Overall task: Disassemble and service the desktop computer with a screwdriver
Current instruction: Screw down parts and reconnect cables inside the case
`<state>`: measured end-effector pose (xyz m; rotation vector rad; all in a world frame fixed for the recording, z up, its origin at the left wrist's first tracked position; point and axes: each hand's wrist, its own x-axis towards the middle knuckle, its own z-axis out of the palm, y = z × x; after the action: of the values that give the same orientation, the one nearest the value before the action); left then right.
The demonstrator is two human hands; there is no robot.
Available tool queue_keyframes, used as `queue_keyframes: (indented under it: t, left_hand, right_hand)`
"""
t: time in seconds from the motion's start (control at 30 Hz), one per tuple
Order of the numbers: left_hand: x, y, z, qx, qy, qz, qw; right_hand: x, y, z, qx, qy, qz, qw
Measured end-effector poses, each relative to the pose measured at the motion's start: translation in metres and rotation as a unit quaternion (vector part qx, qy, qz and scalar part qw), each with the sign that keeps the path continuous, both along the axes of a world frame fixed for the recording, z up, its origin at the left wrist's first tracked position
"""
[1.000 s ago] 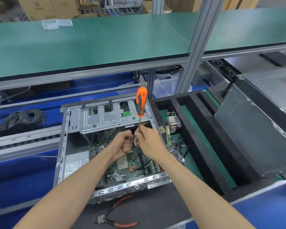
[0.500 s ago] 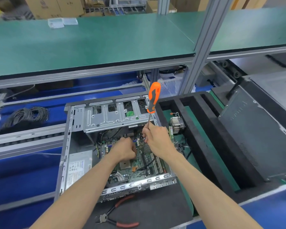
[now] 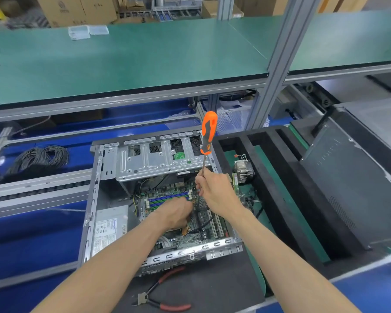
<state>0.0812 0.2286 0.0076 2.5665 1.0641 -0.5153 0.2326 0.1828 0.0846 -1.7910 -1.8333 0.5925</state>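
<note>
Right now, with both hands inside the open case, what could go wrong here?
The right hand grips the screwdriver by its metal shaft, orange handle up. That grip may slip, and the hidden tip could scrape the motherboard. The left hand is low over the board, close to that shaft, so a slip might jab it. The side cutters lie near the front edge, where a forearm could knock them off.

Upper shelf (image 3: 127,62): green mat, black edging, grey metal frame.
Post (image 3: 278,55): grey aluminium upright, right of centre.
Far back: stacked cardboard boxes (image 3: 77,9).
Counter (image 3: 27,227): blue surface, grey rails across.
Left: coiled dark cable (image 3: 41,157).
Light: even, bright.
</note>
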Motion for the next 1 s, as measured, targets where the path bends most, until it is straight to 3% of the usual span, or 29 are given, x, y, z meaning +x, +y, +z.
queue_keyframes:
  t: [0.27, 0.43, 0.5, 0.6, 0.67, 0.73, 0.83, 1.0]
  left_hand:
    - [-0.002, -0.001, -0.003, -0.045, 0.027, 0.004, 0.999]
    - [-0.006, 0.004, -0.003, -0.097, -0.065, 0.109, 0.987]
    - [-0.008, 0.008, -0.001, -0.151, -0.131, 0.192, 0.961]
    - [-0.013, 0.010, 0.003, -0.241, -0.252, 0.328, 0.878]
    - [-0.013, 0.013, 0.002, -0.233, -0.276, 0.369, 0.857]
    - [-0.012, 0.014, 0.004, -0.168, -0.265, 0.378, 0.871]
    - [-0.011, 0.014, 0.003, -0.084, -0.222, 0.303, 0.923]
    - [-0.007, 0.006, 0.002, -0.079, -0.168, 0.190, 0.964]
  right_hand:
    - [0.003, 0.000, 0.003, 0.006, 0.004, 0.007, 1.000]
    - [0.003, -0.002, 0.004, 0.007, 0.038, -0.005, 0.999]
    - [0.003, -0.003, 0.005, 0.006, 0.043, -0.005, 0.999]
    - [0.003, -0.004, 0.007, 0.007, 0.044, -0.002, 0.999]
    - [0.004, -0.004, 0.008, 0.002, 0.041, -0.001, 0.999]
    - [0.004, -0.004, 0.008, -0.002, 0.035, 0.000, 0.999]
    - [0.004, -0.004, 0.007, -0.004, 0.028, 0.005, 1.000]
    - [0.004, -0.005, 0.005, 0.006, 0.031, 0.004, 0.999]
